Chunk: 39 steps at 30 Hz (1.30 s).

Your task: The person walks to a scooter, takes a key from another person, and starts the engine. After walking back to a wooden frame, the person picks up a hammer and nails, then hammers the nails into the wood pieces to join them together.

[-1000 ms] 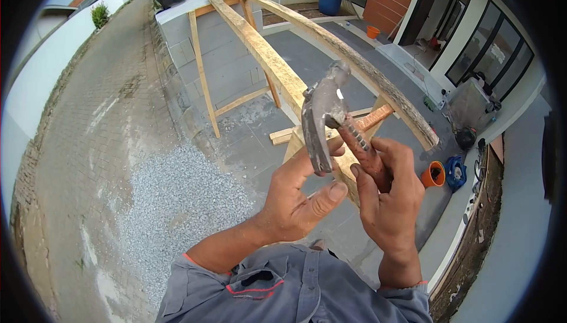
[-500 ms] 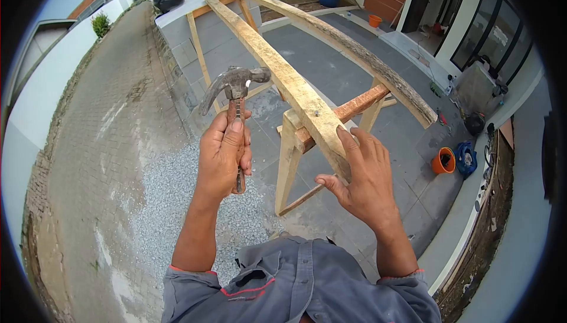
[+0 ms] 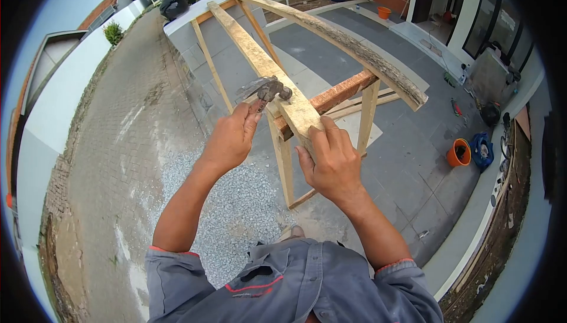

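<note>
My left hand is wrapped round the handle of a claw hammer. The hammer's striking face is right at the top of a long wooden beam, and its claw is blurred by motion. Fingers of my right hand lie over the beam's near end, with the thumb on its left side. Beneath the beam runs a reddish wooden crosspiece, carried on pale wooden legs. The nail seen earlier in the beam is hidden at the hammer head.
A bark-edged plank lies across the crosspiece's right end. Grey gravel is heaped at the left by my feet. An orange bucket and a blue bag stand right on the tiles. The far beam ends rest near a low wall.
My left hand has swung the hammer from upright beside the beam down onto its top. My right hand keeps its hold on the beam's near end. The view has shifted slightly.
</note>
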Motion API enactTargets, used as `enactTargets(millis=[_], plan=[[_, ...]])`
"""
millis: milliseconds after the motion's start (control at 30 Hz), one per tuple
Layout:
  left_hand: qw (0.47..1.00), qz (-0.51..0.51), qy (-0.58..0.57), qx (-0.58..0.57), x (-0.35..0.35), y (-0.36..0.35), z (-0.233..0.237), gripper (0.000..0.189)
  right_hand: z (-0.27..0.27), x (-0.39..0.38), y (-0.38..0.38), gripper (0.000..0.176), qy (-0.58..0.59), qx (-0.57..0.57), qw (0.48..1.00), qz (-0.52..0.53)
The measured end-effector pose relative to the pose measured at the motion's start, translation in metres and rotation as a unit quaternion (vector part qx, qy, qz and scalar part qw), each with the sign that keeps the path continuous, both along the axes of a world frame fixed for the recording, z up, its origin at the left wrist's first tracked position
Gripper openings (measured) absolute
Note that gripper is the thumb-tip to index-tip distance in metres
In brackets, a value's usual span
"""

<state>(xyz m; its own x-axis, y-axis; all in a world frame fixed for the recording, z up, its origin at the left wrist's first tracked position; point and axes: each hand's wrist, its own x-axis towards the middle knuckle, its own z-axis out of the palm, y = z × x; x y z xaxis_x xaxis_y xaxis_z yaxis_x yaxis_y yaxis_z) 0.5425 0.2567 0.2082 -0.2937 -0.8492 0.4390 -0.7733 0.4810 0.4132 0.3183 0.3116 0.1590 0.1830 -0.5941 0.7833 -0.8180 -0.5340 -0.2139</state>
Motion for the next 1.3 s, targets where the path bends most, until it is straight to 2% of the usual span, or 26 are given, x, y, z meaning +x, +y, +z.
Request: enactTargets(millis=[33, 67, 133, 200, 267, 333, 367, 400, 467, 533, 600, 633, 700, 733, 800, 867, 900, 967, 1000, 1067, 1100, 1133, 1200, 1233, 1267, 1300], plan=[[0.997, 0.021, 0.008, 0.076, 0.005, -0.002, 0.003, 0.03, 0.0, -0.001, 0.001, 0.04, 0.006, 0.004, 1.0, 0.014], [0.998, 0.016, 0.004, 0.062, 0.001, -0.006, 0.02, 0.03, 0.005, -0.002, -0.007, 0.04, 0.003, -0.005, 1.0, 0.015], [0.979, 0.042, 0.17, 0.102, -0.001, 0.011, 0.048, 0.031, 0.004, -0.002, -0.007, 0.039, 0.001, 0.002, 1.0, 0.015], [0.974, 0.013, 0.228, 0.002, -0.001, 0.023, 0.081, 0.03, 0.004, -0.001, -0.006, 0.038, 0.002, 0.004, 1.0, 0.021], [0.966, 0.013, 0.255, -0.04, -0.005, 0.033, 0.097, 0.03, 0.005, -0.001, -0.005, 0.043, -0.004, 0.034, 0.999, 0.012], [0.957, 0.013, 0.278, -0.081, -0.003, 0.027, 0.085, 0.031, 0.004, -0.002, -0.009, 0.042, 0.0, 0.015, 1.0, 0.02], [0.993, 0.0, 0.101, -0.056, 0.003, 0.009, 0.055, 0.031, 0.003, -0.002, -0.009, 0.041, 0.004, -0.003, 1.0, 0.025], [0.996, -0.013, -0.078, -0.028, 0.008, -0.001, 0.035, 0.032, 0.001, -0.003, -0.007, 0.041, 0.004, -0.002, 1.0, 0.029], [0.997, 0.035, -0.068, 0.031, 0.016, -0.004, 0.031, 0.035, 0.003, -0.006, -0.011, 0.042, 0.014, 0.0, 0.999, 0.044], [0.991, 0.062, -0.079, 0.086, 0.01, -0.005, 0.058, 0.038, 0.008, -0.005, -0.015, 0.042, 0.008, -0.004, 0.999, 0.04], [0.977, 0.081, 0.115, 0.163, -0.01, 0.029, 0.106, 0.034, 0.006, -0.007, -0.009, 0.043, 0.012, 0.015, 0.999, 0.045], [0.976, 0.085, 0.115, 0.164, -0.009, 0.032, 0.111, 0.034, 0.007, -0.008, -0.008, 0.045, 0.008, 0.022, 0.998, 0.061], [0.935, -0.051, 0.335, 0.104, -0.004, 0.035, 0.118, 0.039, 0.016, -0.014, -0.009, 0.048, 0.003, 0.026, 0.997, 0.077], [0.935, -0.05, 0.336, 0.103, -0.007, 0.035, 0.116, 0.039, 0.026, -0.022, -0.011, 0.05, -0.02, -0.011, 0.994, 0.106], [0.852, -0.212, 0.463, 0.125, -0.018, 0.033, 0.101, 0.044, 0.051, -0.032, -0.012, 0.053, -0.038, -0.048, 0.989, 0.137], [0.818, -0.291, 0.48, 0.122, -0.041, 0.029, 0.084, 0.044, 0.079, -0.038, -0.009, 0.054, -0.193, 0.11, 0.927, 0.304], [0.798, -0.312, 0.501, 0.124, -0.057, 0.028, 0.079, 0.043, 0.092, -0.038, -0.009, 0.054, -0.187, 0.112, 0.927, 0.305], [0.748, -0.377, 0.522, 0.158, -0.077, 0.02, 0.074, 0.041, 0.111, -0.038, -0.013, 0.052, -0.215, 0.348, 0.768, 0.492], [0.714, -0.393, 0.55, 0.182, -0.087, 0.019, 0.074, 0.04, 0.114, -0.039, -0.017, 0.052, -0.208, 0.349, 0.771, 0.49], [0.7, -0.416, 0.553, 0.175, -0.101, 0.011, 0.074, 0.04, 0.123, -0.04, -0.022, 0.049, -0.396, 0.466, 0.491, 0.621], [0.688, -0.435, 0.554, 0.173, -0.102, 0.006, 0.074, 0.04, 0.129, -0.04, -0.016, 0.048, -0.446, 0.475, 0.476, 0.591], [0.685, -0.436, 0.559, 0.169, -0.098, 0.0, 0.073, 0.04, 0.129, -0.042, -0.018, 0.048, -0.441, 0.48, 0.479, 0.588], [0.805, -0.381, 0.426, 0.159, -0.084, -0.017, 0.065, 0.042, 0.13, -0.05, -0.024, 0.046, -0.392, 0.43, 0.623, 0.523], [0.855, -0.345, 0.356, 0.151, -0.071, -0.023, 0.062, 0.045, 0.133, -0.05, -0.02, 0.044, -0.412, 0.394, 0.666, 0.481], [0.897, -0.249, 0.344, 0.125, -0.06, -0.033, 0.05, 0.045, 0.138, -0.053, -0.024, 0.044, -0.407, 0.395, 0.669, 0.48], [0.928, -0.149, 0.328, 0.1, -0.053, -0.045, 0.033, 0.045, 0.143, -0.062, -0.03, 0.044, -0.372, 0.312, 0.763, 0.428]])
